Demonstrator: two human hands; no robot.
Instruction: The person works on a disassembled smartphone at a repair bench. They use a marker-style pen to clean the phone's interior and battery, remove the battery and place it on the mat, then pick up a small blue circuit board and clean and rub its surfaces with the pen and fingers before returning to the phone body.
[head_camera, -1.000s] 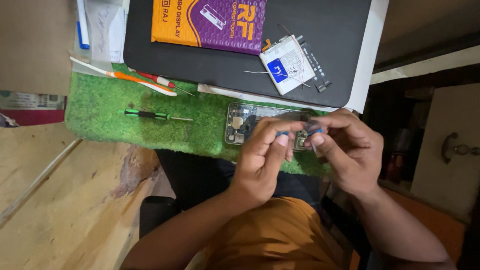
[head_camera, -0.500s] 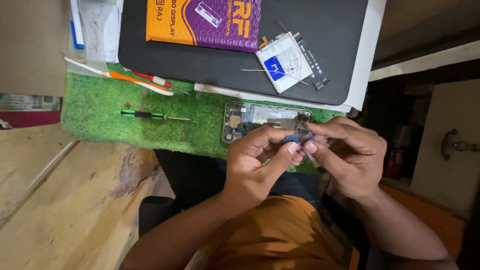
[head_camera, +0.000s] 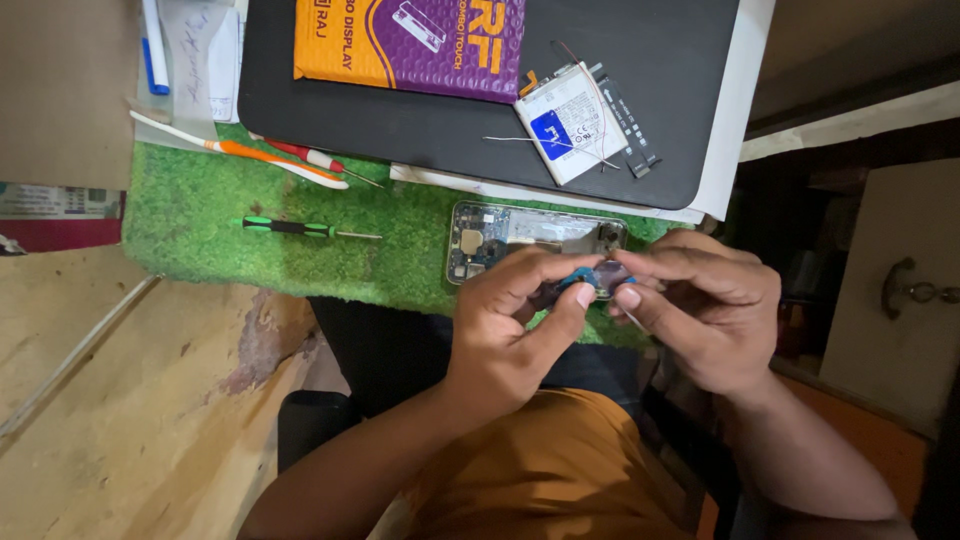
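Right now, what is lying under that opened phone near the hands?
The opened phone lies on a green grass-like mat. Its near edge is covered by the left hand and right hand.

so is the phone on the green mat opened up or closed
Opened up: the phone lies back cover off, circuit board and inner parts exposed, on the green mat.

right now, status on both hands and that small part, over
Left hand and right hand both pinching small blue part. Held above opened phone on green mat. Nothing blocking.

A phone-repair workshop: an opened phone (head_camera: 535, 243), loose battery (head_camera: 572, 130), screwdriver (head_camera: 300, 229) and green turf mat (head_camera: 200, 230) crowd the tabletop (head_camera: 100, 420).
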